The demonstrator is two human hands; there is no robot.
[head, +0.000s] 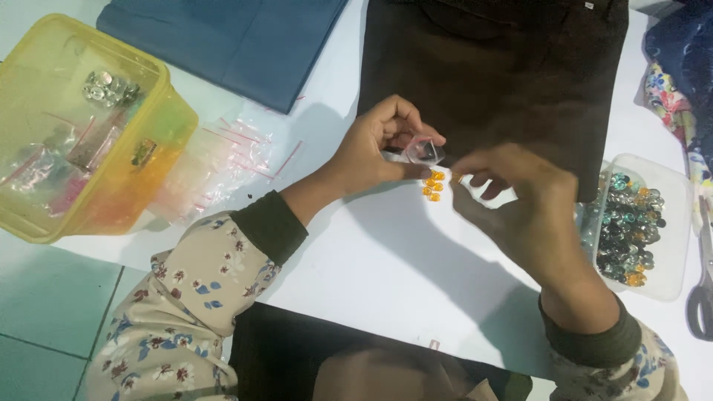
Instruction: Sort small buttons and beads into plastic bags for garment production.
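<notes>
My left hand (375, 152) pinches a small clear plastic bag (423, 152) and holds its mouth apart above the white table (386, 260). My right hand (520, 204) hovers just to the right, fingertips pinched together near the bag's mouth; something tiny may be between them, but I cannot tell. A few small orange beads (434, 186) lie on the table right below the bag, between both hands.
A clear tub of mixed glass beads (631, 223) sits at the right, scissors (702, 297) beside it. A yellow plastic box (82, 126) stands at the left, with loose small zip bags (223, 160) next to it. Dark brown cloth (497, 67) and blue cloth (230, 37) lie behind.
</notes>
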